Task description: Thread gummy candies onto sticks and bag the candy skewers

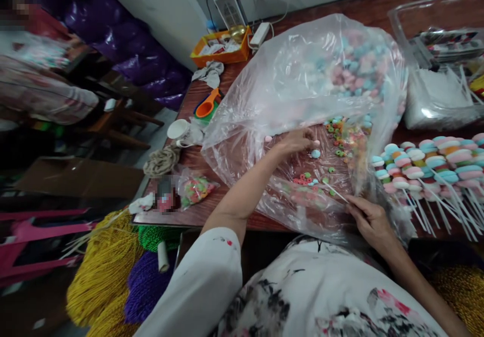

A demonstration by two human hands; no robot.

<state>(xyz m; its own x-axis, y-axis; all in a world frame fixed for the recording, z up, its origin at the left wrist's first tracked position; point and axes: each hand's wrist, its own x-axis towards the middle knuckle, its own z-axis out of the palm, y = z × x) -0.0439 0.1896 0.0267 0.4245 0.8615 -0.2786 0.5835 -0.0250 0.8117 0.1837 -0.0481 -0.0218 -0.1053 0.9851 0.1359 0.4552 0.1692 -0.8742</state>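
Observation:
My right hand (372, 221) pinches a thin white lollipop stick (336, 192), slanting up and left, with a green ring candy (325, 180) at its far tip. Over the open plastic bag, my left hand (298, 141) has its fingers curled downward; what is between them, if anything, is hidden. A small pink marshmallow (316, 143) lies at those fingertips, and a blue one (315, 153) sits just below. Red ring candies (303, 180) are scattered nearer to me. More green and orange rings (336, 133) lie to the right of my left hand.
The large clear bag (257, 100) holds many pastel marshmallows (353, 70) at its back. Finished marshmallow sticks (434, 163) are piled at right, below a clear plastic box (427, 113). A mug (179, 129), orange scoop (206, 106) and yellow basket (196, 57) stand left. Another person sits far left.

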